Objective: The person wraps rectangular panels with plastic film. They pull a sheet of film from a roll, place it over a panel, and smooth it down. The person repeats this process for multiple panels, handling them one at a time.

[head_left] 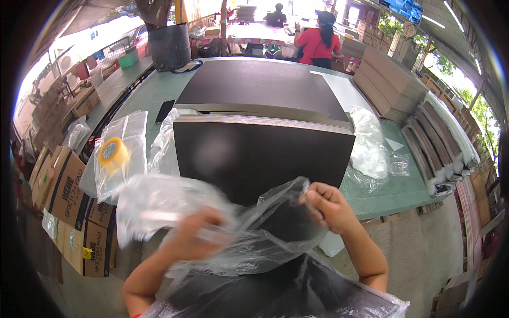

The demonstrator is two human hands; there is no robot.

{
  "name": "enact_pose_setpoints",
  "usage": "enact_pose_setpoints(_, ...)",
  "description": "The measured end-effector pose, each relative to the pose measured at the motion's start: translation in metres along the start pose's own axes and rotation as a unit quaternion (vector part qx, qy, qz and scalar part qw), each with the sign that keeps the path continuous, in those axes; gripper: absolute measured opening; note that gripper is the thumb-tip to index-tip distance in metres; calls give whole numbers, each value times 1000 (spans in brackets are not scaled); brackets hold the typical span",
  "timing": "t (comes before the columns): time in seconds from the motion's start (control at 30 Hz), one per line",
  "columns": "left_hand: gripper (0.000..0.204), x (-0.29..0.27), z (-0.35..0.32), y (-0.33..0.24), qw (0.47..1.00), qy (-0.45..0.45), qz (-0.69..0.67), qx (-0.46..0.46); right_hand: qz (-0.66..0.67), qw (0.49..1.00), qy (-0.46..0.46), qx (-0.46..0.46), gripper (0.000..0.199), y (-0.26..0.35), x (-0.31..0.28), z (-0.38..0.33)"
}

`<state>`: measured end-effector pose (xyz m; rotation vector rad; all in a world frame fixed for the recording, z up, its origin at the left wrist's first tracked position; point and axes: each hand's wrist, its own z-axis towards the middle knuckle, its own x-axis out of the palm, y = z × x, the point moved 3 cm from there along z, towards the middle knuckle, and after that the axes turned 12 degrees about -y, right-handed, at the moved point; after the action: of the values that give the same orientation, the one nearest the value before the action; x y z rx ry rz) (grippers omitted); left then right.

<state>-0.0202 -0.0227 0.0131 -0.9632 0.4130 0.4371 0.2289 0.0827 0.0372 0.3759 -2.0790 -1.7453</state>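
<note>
A clear plastic bag (265,249) spreads in front of me, its film bunched and blurred on the left. My right hand (328,206) pinches the upper edge of this film between thumb and fingers. My left hand (199,233) is at the film's left part, smeared by motion, so its grip is unclear. Just beyond, a stack of black sheets (265,153) stands with its broad black face toward me and pale edges along the top. Below my hands, clear film lies over a dark flat surface (265,297).
Behind lies a broad dark stack (260,85) on the green table (376,199). A yellow tape roll (112,153) sits on plastic bags at left, near a black phone (165,111). Brown board stacks (389,82) and cartons (69,183) flank the table. A person in red (318,42) works farther back.
</note>
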Motion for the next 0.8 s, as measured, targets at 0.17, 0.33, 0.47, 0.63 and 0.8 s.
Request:
enact_pose_setpoints(0.17,40,140,-15,30,933,355,56,-17,106,993,56,4,20,28,-3,-34)
enact_pose_setpoints(0.33,28,127,-44,81,889,437,84,-105,-292,826,-308,-370,18,67,-72,-38)
enact_pose_setpoints(0.47,28,75,36,-8,949,300,-68,-77,-446,769,-64,-453,24,42,19,-42)
enact_pose_setpoints(0.63,28,45,30,-25,876,462,130,-40,-255,896,291,-218,28,-14,2,-17)
enact_pose_setpoints(0.8,19,-12,0,60,836,341,429,-21,-142,825,522,165,39,-35,-7,-63)
